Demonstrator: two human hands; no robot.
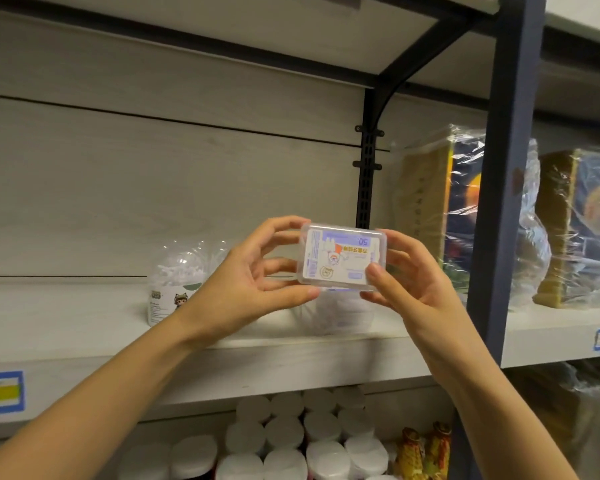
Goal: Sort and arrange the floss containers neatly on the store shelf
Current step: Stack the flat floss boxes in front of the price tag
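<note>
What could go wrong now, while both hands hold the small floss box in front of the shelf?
1. The label on the floss box reads upside down; set down like this, it would probably face shoppers inverted.
2. The left hand and right hand grip only with fingertips, so the box may slip.
3. The round clear container stands close; a careless placement might knock it.

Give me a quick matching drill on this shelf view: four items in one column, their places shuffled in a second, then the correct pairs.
Items:
1. rectangular floss box
2. round clear floss tub
3. white-lidded jars
4. plastic-wrapped packages

Places:
A. on the shelf below
B. on the middle shelf, behind the left hand
C. held up between the left hand and the right hand, label upside down
D. right end of the middle shelf, by the blue upright post

Pairs: 1-C, 2-B, 3-A, 4-D
</note>
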